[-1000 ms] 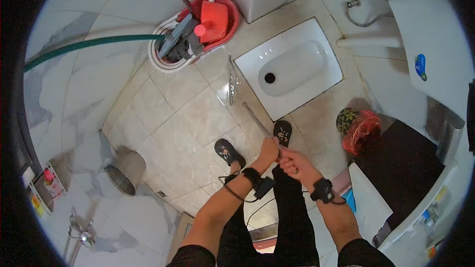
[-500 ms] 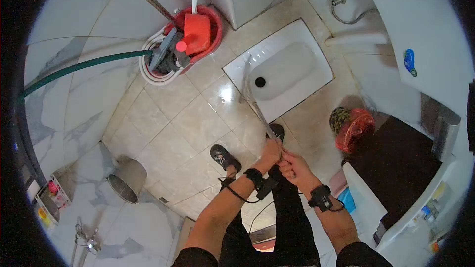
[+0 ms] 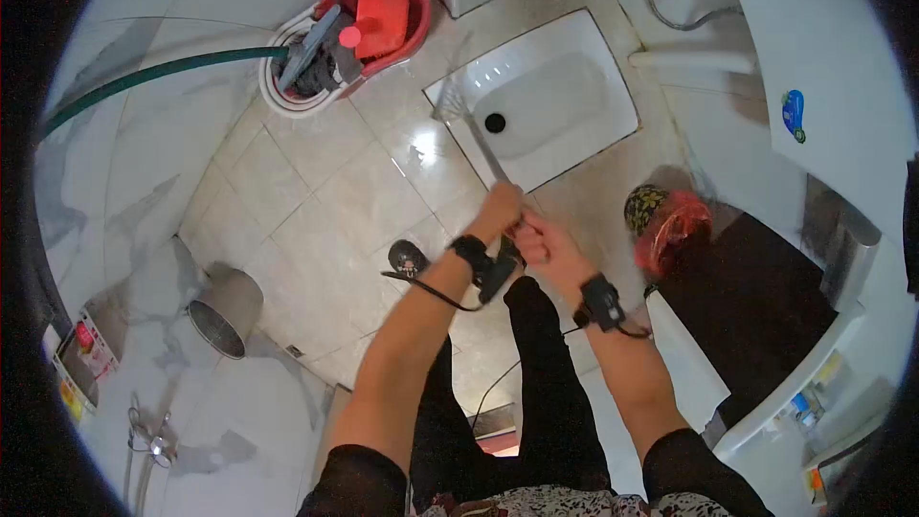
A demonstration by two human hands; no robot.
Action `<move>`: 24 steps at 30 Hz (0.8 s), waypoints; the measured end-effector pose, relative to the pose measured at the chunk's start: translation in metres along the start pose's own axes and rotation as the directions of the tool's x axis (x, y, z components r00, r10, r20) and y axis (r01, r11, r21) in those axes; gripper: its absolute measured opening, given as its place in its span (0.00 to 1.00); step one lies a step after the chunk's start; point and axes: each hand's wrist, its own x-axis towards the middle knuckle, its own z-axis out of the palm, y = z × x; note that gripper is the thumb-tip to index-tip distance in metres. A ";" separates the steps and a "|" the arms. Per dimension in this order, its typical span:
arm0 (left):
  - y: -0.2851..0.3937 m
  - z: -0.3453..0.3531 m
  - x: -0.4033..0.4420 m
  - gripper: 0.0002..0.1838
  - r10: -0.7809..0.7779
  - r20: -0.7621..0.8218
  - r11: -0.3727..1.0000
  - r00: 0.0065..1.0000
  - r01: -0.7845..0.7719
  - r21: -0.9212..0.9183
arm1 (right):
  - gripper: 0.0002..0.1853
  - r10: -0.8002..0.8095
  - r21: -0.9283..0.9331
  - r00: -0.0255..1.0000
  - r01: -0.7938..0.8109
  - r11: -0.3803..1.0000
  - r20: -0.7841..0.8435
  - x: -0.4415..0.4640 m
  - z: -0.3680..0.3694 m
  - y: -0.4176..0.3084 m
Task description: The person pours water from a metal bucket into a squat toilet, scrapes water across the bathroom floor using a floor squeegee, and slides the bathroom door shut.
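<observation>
My left hand (image 3: 500,211) is wrapped round a grey pole (image 3: 488,148), with my right hand (image 3: 546,241) closed close behind it, lower on the pole. The pole slants away from me, up and left, over the near-left edge of a white squat toilet (image 3: 571,50). A pale, streaky shape at its far end is smeared by motion, so I cannot tell its kind. The toilet's dark drain hole (image 3: 495,123) lies just right of the pole. Both wrists carry black strapped devices.
A red bucket (image 3: 421,14) and a white one at the back left hold a red dustpan (image 3: 383,19), a bottle and mop-like things. A grey bin (image 3: 227,313) lies left on the tiles (image 3: 325,230). Right stand a red bag (image 3: 673,233) and dark-topped counter (image 3: 766,297).
Both hands have reached farther forward and slightly left with the pole. Its blurred far end has moved up and left, beyond the toilet's left edge. The whole view has shifted a little.
</observation>
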 end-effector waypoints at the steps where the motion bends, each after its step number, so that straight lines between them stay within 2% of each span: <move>1: 0.024 0.010 -0.013 0.08 0.023 0.023 0.999 0.999 -0.024 0.043 | 0.08 -0.050 -0.016 0.997 0.049 0.999 -0.056 -0.015 -0.009 0.010; 2: 0.051 0.002 -0.020 0.10 -0.091 0.164 0.996 0.982 0.092 0.002 | 0.08 -0.063 -0.038 0.996 0.060 0.997 -0.065 -0.031 -0.022 0.018; 3: 0.069 -0.010 -0.016 0.12 -0.207 0.197 0.972 0.958 0.224 -0.069 | 0.08 -0.083 -0.066 0.994 0.079 0.995 -0.064 -0.040 -0.029 0.018; 4: 0.086 -0.022 -0.012 0.14 -0.320 0.227 0.926 0.920 0.354 -0.132 | 0.08 -0.081 -0.009 0.995 0.081 0.997 -0.052 -0.045 -0.029 0.015; 6: 0.106 -0.026 -0.009 0.18 -0.574 0.157 0.715 0.804 0.585 -0.383 | 0.09 -0.068 0.118 0.997 0.072 0.990 -0.038 -0.060 -0.026 0.012; 7: 0.106 -0.031 0.000 0.24 -0.626 0.177 0.661 0.759 0.637 -0.397 | 0.09 -0.077 0.158 0.997 0.073 0.985 0.021 -0.056 -0.025 0.005; 9: 0.080 -0.047 0.026 0.24 -0.559 0.147 0.704 0.816 0.560 -0.437 | 0.10 -0.095 0.248 0.986 0.057 0.967 0.141 -0.030 -0.017 -0.010; 11: 0.051 -0.073 0.065 0.24 -0.599 0.115 0.706 0.792 0.591 -0.390 | 0.13 -0.171 0.294 0.965 0.108 0.950 0.199 0.014 0.004 -0.035; 12: 0.036 -0.088 0.082 0.24 -0.599 0.162 0.693 0.784 0.609 -0.386 | 0.12 -0.281 0.041 0.945 0.278 0.960 0.166 0.032 0.015 -0.052; 13: 0.022 -0.096 0.095 0.24 -0.598 0.214 0.676 0.772 0.630 -0.382 | 0.11 -0.280 0.011 0.933 0.285 0.959 0.225 0.049 0.014 -0.063; 14: 0.010 -0.090 0.105 0.23 -0.584 0.168 0.676 0.794 0.590 -0.441 | 0.09 -0.278 -0.017 0.918 0.294 0.956 0.284 0.065 0.014 -0.074; 16: -0.002 -0.083 0.110 0.22 -0.564 0.079 0.664 0.822 0.508 -0.549 | 0.04 -0.123 0.312 0.817 -0.072 0.947 0.563 0.083 0.016 -0.076; 17: -0.004 -0.078 0.104 0.18 -0.268 0.169 0.940 0.948 0.296 -0.168 | 0.06 -0.420 -0.327 0.777 0.594 0.735 0.468 0.069 0.001 -0.065; 19: 0.017 -0.043 0.082 0.13 -0.061 0.434 0.996 0.899 0.023 0.091 | 0.08 -0.484 -0.362 0.823 0.566 0.741 0.298 0.056 -0.041 -0.033; 20: 0.033 -0.021 0.066 0.11 -0.068 0.407 0.996 0.911 0.040 0.076 | 0.07 -0.641 -0.532 0.741 0.632 0.563 0.201 0.043 -0.058 -0.006; 21: 0.041 0.014 0.043 0.10 0.010 0.375 0.996 0.927 -0.041 0.075 | 0.06 -0.573 -0.383 0.816 0.556 0.738 0.081 0.026 -0.071 0.001; 22: 0.071 0.007 0.030 0.09 -0.132 0.384 0.990 0.914 0.137 0.013 | 0.06 -0.491 -0.190 0.870 0.475 0.859 -0.042 0.010 -0.085 0.009; 23: 0.097 -0.003 0.016 0.09 -0.268 0.404 0.948 0.875 0.314 -0.051 | 0.07 -0.071 0.398 0.997 0.055 0.916 0.025 -0.009 -0.097 0.006; 24: 0.101 0.003 0.000 0.12 -0.134 0.396 0.974 0.908 0.196 -0.118 | 0.07 -0.059 0.356 0.998 0.060 0.933 -0.015 -0.019 -0.098 0.014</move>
